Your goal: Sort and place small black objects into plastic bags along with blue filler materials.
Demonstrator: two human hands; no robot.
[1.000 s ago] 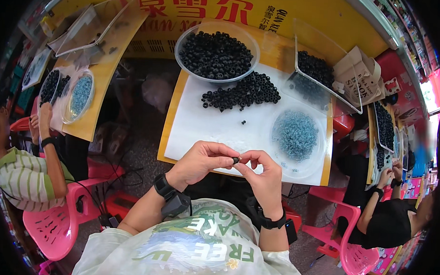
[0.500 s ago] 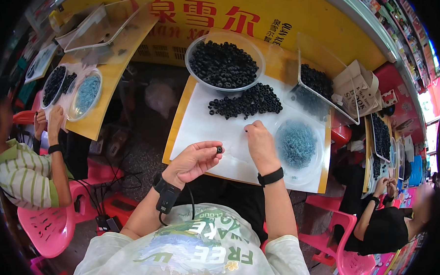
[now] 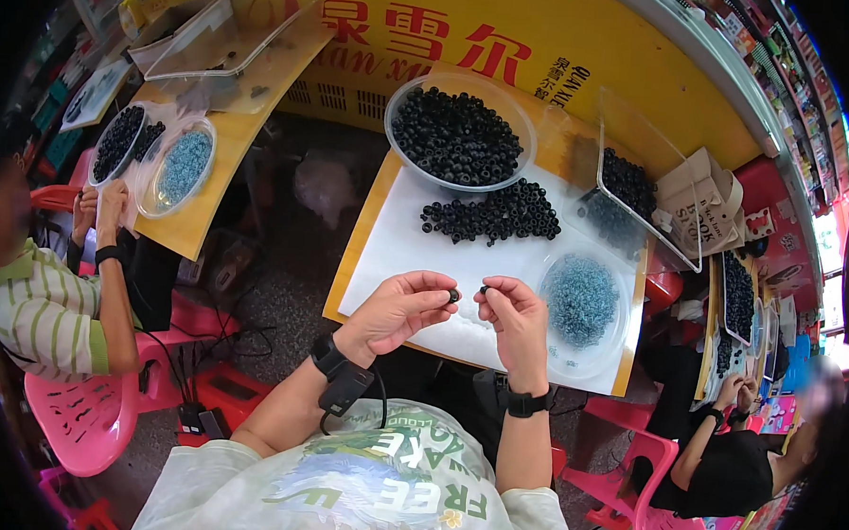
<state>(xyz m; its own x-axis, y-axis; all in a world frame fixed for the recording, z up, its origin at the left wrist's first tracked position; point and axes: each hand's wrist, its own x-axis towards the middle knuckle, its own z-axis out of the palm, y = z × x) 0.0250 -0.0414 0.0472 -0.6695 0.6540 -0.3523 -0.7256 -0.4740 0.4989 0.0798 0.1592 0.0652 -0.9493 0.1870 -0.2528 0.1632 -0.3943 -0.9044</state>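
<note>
My left hand [image 3: 396, 313] pinches a black bead [image 3: 453, 296] between thumb and fingertips. Close on its right, my right hand [image 3: 519, 318] has its fingertips pressed together on a small dark piece [image 3: 483, 289], most likely another bead, mostly hidden by the fingers. A narrow gap separates the two hands. Beyond them, a heap of black beads [image 3: 502, 214] lies on a white sheet [image 3: 388, 230]. Behind that heap stands a round clear tub [image 3: 390, 121] full of black beads. Tiny blue beads [image 3: 582, 300] fill a shallow clear dish to the right of my right hand.
A clear tilted bin [image 3: 667, 236] with black beads and a beige paper bag [image 3: 697, 196] stand at the right back. Other people sit at tables [image 3: 236, 134] on either side, with beads before them. Pink chairs [image 3: 82, 416] flank me. A yellow panel [image 3: 586, 45] closes off the back.
My right hand has come back from beside the black bead heap, down to my left hand, with its pinch still closed. The left hand keeps its bead. The view has shifted slightly.
</note>
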